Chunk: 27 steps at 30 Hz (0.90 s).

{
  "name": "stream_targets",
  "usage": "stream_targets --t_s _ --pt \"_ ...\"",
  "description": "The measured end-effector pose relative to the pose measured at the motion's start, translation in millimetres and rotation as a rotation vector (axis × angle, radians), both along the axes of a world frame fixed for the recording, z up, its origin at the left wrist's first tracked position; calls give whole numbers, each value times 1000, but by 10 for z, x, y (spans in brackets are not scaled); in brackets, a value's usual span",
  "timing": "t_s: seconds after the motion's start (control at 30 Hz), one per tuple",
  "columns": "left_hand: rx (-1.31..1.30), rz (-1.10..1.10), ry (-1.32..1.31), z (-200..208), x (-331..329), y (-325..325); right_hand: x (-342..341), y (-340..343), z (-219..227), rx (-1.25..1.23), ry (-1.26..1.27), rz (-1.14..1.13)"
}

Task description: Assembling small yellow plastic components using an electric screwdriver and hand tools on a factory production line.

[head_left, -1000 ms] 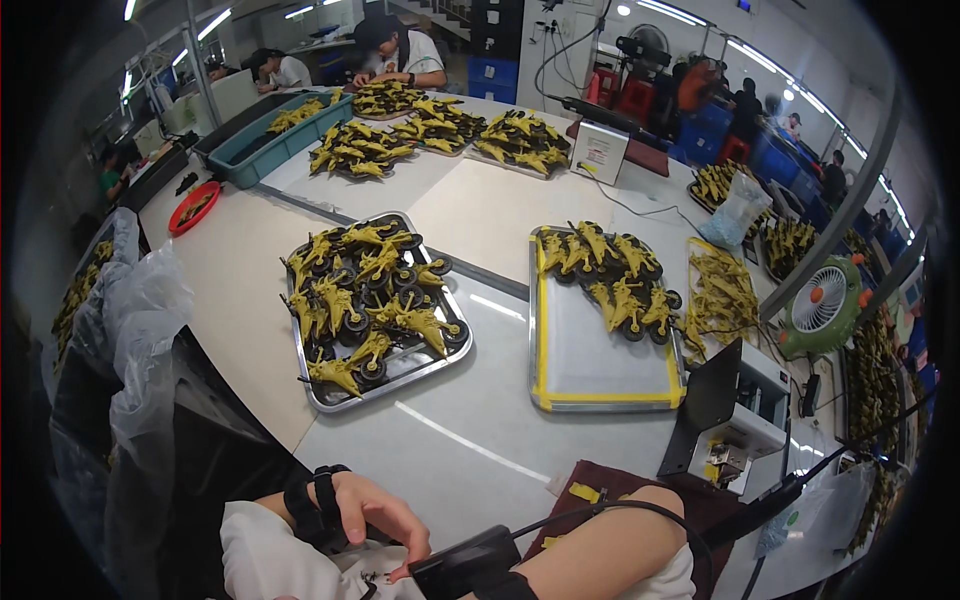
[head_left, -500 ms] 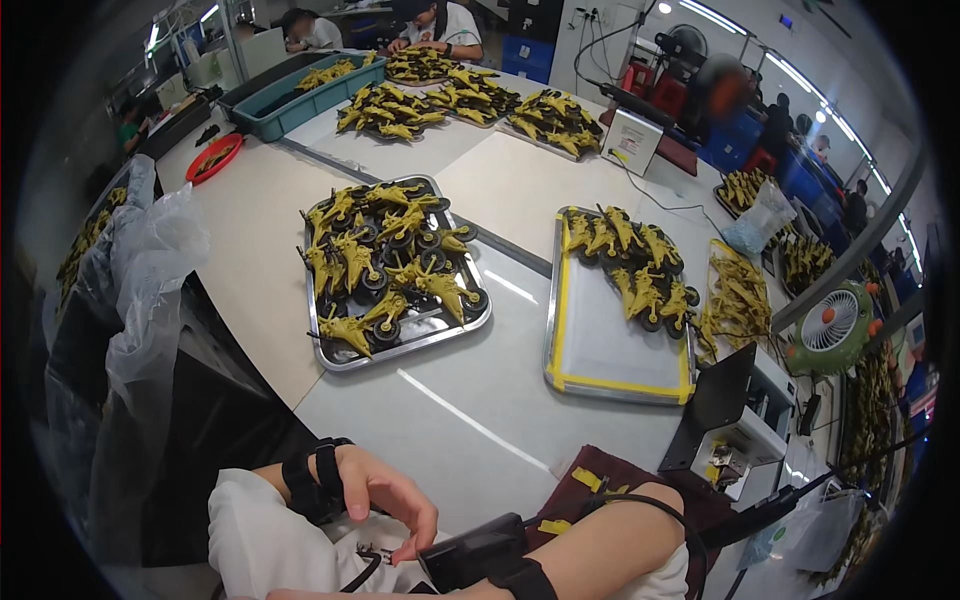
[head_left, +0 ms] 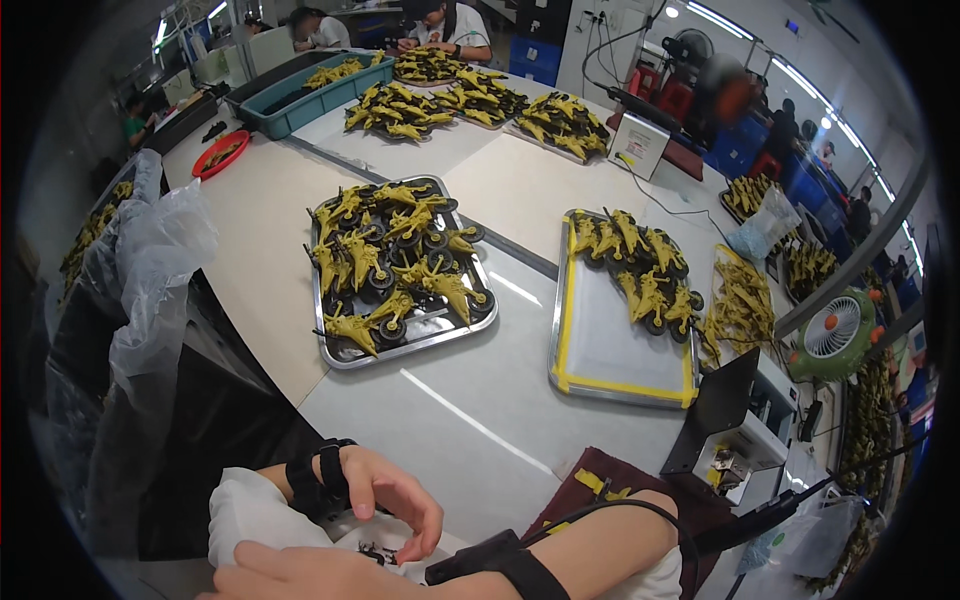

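Low in the view, my left hand (head_left: 395, 500) is loosely curled, thumb apart from the fingers. Its fingertips hang beside a small dark item (head_left: 376, 554) over my white clothing, too small to name; I see nothing gripped. My right hand (head_left: 305, 574) reaches across my lap from the right, fingers stretched out and partly cut off by the lower edge. A black strap (head_left: 320, 480) circles my left wrist; another black strap (head_left: 530, 575) is round my right forearm. A black device (head_left: 475, 556) with a cable lies against that forearm.
A metal tray (head_left: 410, 348) holds yellow-and-black wheeled toy parts. Right of it, a yellow-taped tray (head_left: 625, 360) carries more. A maroon cloth (head_left: 590, 500), small machine (head_left: 740, 450) and green fan (head_left: 830, 335) stand right. Plastic sheeting (head_left: 155, 290) hangs left; a co-worker (head_left: 450, 30) sits opposite.
My right hand has come up into view at the lower edge, moving in front of the cable seen before. My left hand has barely shifted. The black device is tilted lower.
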State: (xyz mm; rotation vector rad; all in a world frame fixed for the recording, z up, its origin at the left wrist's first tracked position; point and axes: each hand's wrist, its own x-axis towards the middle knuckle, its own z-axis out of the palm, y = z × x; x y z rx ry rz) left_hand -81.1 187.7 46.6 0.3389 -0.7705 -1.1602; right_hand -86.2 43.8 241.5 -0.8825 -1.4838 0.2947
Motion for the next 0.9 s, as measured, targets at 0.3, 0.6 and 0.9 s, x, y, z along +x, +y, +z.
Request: stream_targets --t_s 0.3,0.6,0.9 --pt "232 448 87 147 -52 86 400 110 -278 -274 -110 -305" --pt "464 901 360 166 -41 161 901 -7 -911 -594 -386 -402" --pt "281 785 123 155 121 176 978 -65 -1005 -730 -467 -441"
